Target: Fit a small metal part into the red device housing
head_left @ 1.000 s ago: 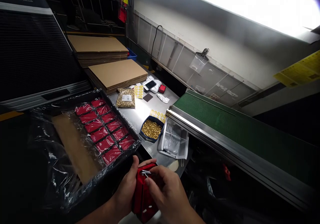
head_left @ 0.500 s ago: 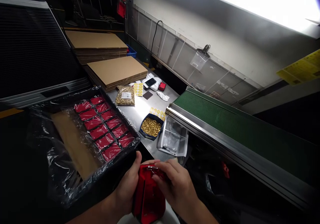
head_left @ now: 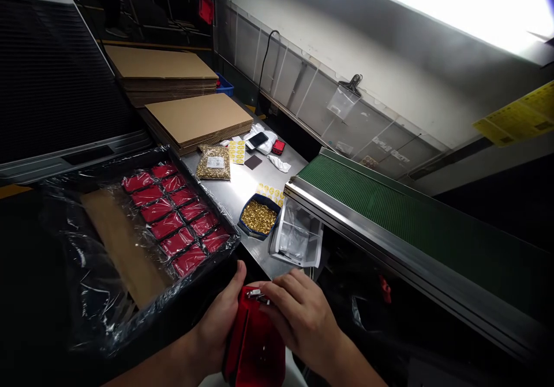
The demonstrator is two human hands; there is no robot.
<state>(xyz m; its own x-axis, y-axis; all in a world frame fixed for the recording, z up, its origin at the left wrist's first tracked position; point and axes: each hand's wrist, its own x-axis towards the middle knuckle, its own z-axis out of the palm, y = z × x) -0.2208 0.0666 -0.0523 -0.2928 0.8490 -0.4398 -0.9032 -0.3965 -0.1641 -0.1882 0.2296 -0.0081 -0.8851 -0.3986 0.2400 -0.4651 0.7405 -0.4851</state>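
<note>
1. The left hand [head_left: 220, 323] wraps around the left side of a red fabric pouch [head_left: 255, 349], thumb up along its top edge; its grip is closed on the pouch.
2. The right hand [head_left: 303, 318] lies over the pouch's upper right corner, fingertips pinched on a small silver metal clasp [head_left: 255, 296] at the pouch's top edge.
3. The pouch is held upright at the bottom centre of the view, just in front of the near edge of the steel table [head_left: 246, 188].
4. To the left sits a black tray lined with clear plastic film [head_left: 86, 260], holding two rows of flat red packets [head_left: 173, 220] beside a brown cardboard strip [head_left: 116, 248].
5. On the table, near the hands, stand a blue dish of small gold pieces [head_left: 258, 218] and a stack of clear plastic bags [head_left: 296, 240], just beside each other.
6. Farther back lie a clear bag of gold pieces [head_left: 213, 163], yellow sticker sheets [head_left: 237, 151], a black phone [head_left: 257, 140] and stacked flat cardboard sheets [head_left: 194, 119].
7. A green conveyor belt [head_left: 389, 208] runs along the right.
</note>
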